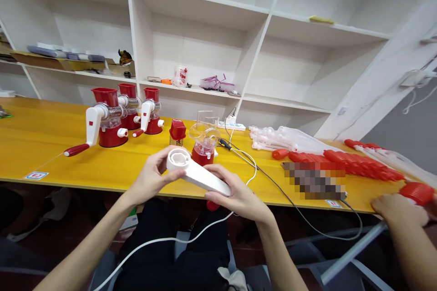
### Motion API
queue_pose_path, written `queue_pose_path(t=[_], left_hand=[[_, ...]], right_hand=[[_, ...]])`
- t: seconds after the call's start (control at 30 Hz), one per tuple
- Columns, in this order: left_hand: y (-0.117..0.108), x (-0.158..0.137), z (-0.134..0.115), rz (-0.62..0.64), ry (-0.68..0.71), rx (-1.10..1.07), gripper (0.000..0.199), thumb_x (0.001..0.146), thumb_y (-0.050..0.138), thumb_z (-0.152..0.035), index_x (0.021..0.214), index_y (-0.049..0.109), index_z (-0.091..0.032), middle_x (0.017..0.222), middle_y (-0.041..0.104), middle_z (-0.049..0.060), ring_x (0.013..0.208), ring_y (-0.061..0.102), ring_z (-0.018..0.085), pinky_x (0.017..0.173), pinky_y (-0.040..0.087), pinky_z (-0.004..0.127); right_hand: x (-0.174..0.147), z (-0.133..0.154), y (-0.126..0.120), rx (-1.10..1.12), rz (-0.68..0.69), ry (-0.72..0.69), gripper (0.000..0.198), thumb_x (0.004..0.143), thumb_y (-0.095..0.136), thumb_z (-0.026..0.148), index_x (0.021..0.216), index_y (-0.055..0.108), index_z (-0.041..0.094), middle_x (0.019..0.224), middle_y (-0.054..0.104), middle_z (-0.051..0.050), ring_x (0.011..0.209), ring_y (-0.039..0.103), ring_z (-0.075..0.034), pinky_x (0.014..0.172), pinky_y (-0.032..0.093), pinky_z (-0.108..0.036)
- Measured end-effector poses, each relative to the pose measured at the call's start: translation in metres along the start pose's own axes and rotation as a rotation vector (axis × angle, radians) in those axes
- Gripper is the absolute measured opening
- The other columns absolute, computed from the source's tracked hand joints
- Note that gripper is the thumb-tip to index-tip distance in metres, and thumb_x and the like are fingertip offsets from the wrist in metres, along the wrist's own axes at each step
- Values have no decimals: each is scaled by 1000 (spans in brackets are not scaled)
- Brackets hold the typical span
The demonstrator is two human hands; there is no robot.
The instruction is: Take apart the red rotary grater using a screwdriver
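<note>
Between both hands, above the table's front edge, is a white crank arm (201, 173) with a round, hollow socket end facing me. My left hand (159, 170) grips that round end with thumb and fingers. At the narrower end, my right hand (235, 191) is closed round the crank, and a bit of red shows below it. Just behind stands a grater body (204, 143) with a clear top and a red base, carrying no crank. Left of it, a red food pusher (178, 130) sits on a metal grater drum (176, 142).
Several red-and-white rotary graters (111, 118) with cranks stand at left. White cable (254, 168) loops over the table (61, 163) and past my lap. Red handles (358, 163) and white crank parts (273, 138) lie at right. A co-worker's hand (398, 209) holds a red part.
</note>
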State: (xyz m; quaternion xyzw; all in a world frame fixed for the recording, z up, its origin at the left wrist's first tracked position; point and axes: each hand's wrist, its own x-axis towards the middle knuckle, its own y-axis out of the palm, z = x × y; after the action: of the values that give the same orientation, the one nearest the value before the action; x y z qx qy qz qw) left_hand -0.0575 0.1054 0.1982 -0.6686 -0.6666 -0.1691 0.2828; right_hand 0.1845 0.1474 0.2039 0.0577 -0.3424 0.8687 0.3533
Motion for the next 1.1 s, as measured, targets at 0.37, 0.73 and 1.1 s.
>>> queue_pose_path(t=[0.37,0.73,1.1], left_hand=[[-20,3,-6,112,-12,44,50,87,71,-44,129,58,-21,120,69,11,112,65,26,92,52,31],[-5,2,-1,-266,344,837,16,96,60,-36,91,64,-21,104,67,6,100,64,22,93,50,40],[8,-2,6,-365,339,923,11,98,58,-30,94,59,-19,91,65,3,88,62,19,81,48,32]], right_hand=[[7,-15,16,394,176,-95,48,87,64,56,98,62,10,63,47,4,52,40,-4,52,33,-18],[5,3,40,-674,-266,-87,32,99,48,42,82,57,16,64,58,2,47,46,-8,53,24,-25],[6,0,52,-981,-313,-128,29,100,47,40,81,52,17,60,66,0,46,59,-15,50,15,-27]])
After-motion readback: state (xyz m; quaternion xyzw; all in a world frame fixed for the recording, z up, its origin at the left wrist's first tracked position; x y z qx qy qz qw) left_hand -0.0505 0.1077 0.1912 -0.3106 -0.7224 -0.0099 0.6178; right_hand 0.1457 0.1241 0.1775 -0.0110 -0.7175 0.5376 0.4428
